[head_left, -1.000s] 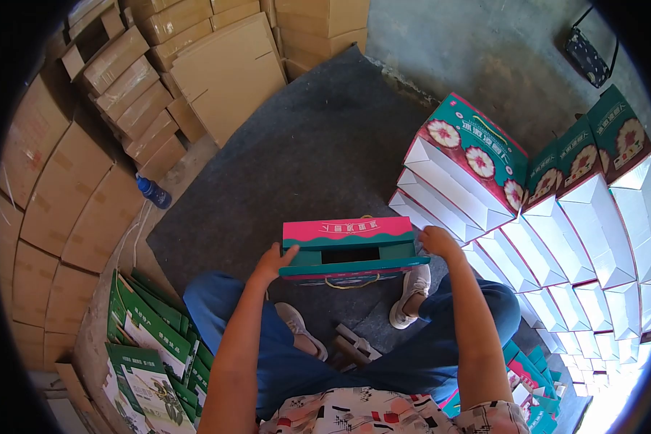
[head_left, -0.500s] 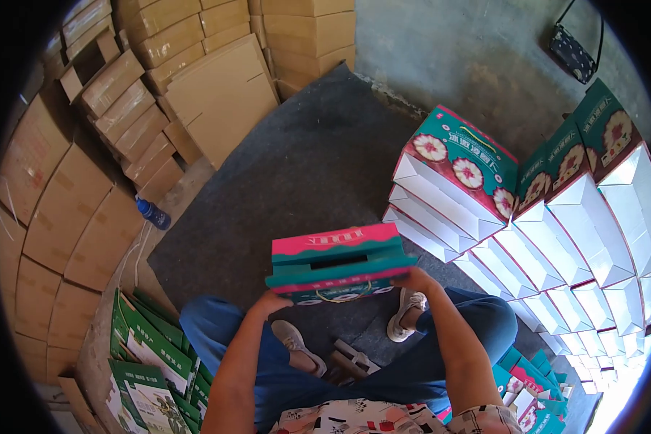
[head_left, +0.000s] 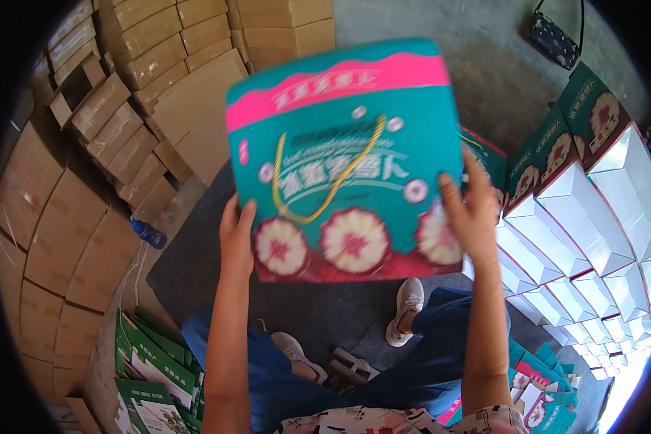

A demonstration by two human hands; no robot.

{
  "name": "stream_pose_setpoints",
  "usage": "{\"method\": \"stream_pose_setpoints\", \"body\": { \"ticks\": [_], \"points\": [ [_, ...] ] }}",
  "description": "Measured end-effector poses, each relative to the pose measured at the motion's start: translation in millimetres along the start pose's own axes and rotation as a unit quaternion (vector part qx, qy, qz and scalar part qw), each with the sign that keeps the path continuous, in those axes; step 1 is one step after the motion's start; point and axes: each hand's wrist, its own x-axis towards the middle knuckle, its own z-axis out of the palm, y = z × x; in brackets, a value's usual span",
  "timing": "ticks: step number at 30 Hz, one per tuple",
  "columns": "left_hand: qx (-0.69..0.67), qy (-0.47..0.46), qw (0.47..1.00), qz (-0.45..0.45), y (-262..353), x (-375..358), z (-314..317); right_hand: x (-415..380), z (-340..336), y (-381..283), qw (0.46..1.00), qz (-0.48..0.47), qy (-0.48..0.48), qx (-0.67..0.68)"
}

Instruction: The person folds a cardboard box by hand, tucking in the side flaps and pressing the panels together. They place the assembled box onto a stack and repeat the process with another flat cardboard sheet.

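Both my hands hold up a teal and pink gift box (head_left: 351, 195) with a yellow rope handle (head_left: 333, 192) and pictures of round white-and-pink slices along its lower part. My left hand (head_left: 236, 235) grips its left edge, thumb on the front. On the right edge is my right hand (head_left: 471, 206), its thumb and fingers against the side. The broad printed face is turned toward me, slightly blurred and tilted. It hides part of the stack of similar boxes (head_left: 550, 155) at the right, whose white ends (head_left: 568, 206) face me.
Brown cartons (head_left: 69, 224) line the left and back. A blue bottle (head_left: 148, 233) stands by them. Green printed cardboard (head_left: 155, 376) lies at lower left, teal cardboard pieces (head_left: 546, 394) at lower right. A dark bag (head_left: 555, 40) hangs on the wall above a black mat (head_left: 195, 249).
Both hands have raised the gift box from low over the mat, closer to my head. It has turned from showing its top to showing its broad front face.
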Motion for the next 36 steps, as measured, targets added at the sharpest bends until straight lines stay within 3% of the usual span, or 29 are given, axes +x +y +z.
{"method": "stream_pose_setpoints", "body": {
  "ticks": [3, 5, 7, 8, 9, 11, 12, 16, 19, 25, 30, 34, 36],
  "points": [
    [0.06, -0.072, 0.995, 0.033, 29.1, 43.8, 85.5, 33.3, -50.0, 23.9, 0.994, 0.092, 0.033, -0.038],
    [0.105, -0.159, 0.982, 0.004, 30.5, 78.1, 139.2, 47.3, -68.7, 63.8, 0.976, 0.141, 0.064, -0.156],
    [0.19, -0.324, 0.927, -0.006, 14.2, 110.8, 178.1, 44.8, -75.4, 113.6, 0.96, 0.109, 0.059, -0.252],
    [0.342, -0.295, 0.89, 0.064, 6.3, 110.5, 193.1, 37.7, -74.3, 132.4, 0.949, 0.088, 0.042, -0.3],
    [0.427, -0.314, 0.846, 0.066, 8.1, 105.5, 202.1, 32.3, -73.8, 142.3, 0.935, 0.068, 0.025, -0.346],
    [0.456, -0.278, 0.844, 0.056, -10.3, 101.8, 204.0, 13.0, -62.1, 126.2, 0.899, 0.038, -0.031, -0.435],
    [0.42, -0.237, 0.872, 0.082, -16.7, 93.8, 199.0, 8.5, -61.5, 124.0, 0.916, 0.045, -0.028, -0.397],
    [0.284, -0.259, 0.923, 0.024, -46.8, 71.5, 175.0, 4.2, -70.9, 84.2, 0.965, 0.043, -0.077, -0.248],
    [0.206, -0.237, 0.949, 0.017, -50.1, 57.3, 181.5, -3.5, -65.7, 71.9, 0.927, -0.05, -0.161, -0.334],
    [0.187, -0.283, 0.94, -0.028, -64.2, 66.2, 210.9, 12.6, -62.2, 121.9, 0.913, -0.004, -0.162, -0.376],
    [0.211, -0.276, 0.938, 0.0, -98.2, 85.3, 234.8, 18.2, -62.3, 148.8, 0.906, 0.01, -0.148, -0.397],
    [0.263, -0.325, 0.908, 0.004, -89.8, 89.1, 227.5, 20.4, -61.6, 157.5, 0.907, 0.007, -0.154, -0.393],
    [0.327, -0.289, 0.899, 0.024, -91.0, 87.1, 208.7, 21.2, -60.5, 158.3, 0.907, 0.003, -0.153, -0.394]
  ]
}}
